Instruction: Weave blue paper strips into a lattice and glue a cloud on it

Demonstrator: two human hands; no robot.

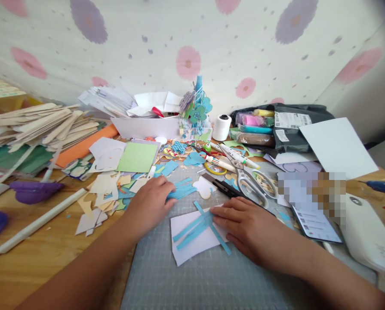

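A white paper piece (189, 249) lies on the grey cutting mat (166, 284), with several light-blue paper strips (192, 234) laid across it. My right hand (244, 224) rests with its fingers stretched out, the fingertips pressing on the strips' right ends. Just beyond, my left hand (152, 200) curls its fingers at the left end of a loose bunch of blue paper strips (186, 188); thumb and forefinger come together there, and the fingertips are partly hidden. A black utility knife (224, 187) is beyond the right hand, beside a white cloud-shaped cutout (204, 187).
Silver scissors (248, 176) and pens lie behind the knife. Paper scraps (105, 189) spread left of the mat, near wooden sticks (47, 122) and a white rod (40, 221). A phone (316, 221) and white device (369, 232) sit right. A decorated blue bottle (198, 105) stands behind.
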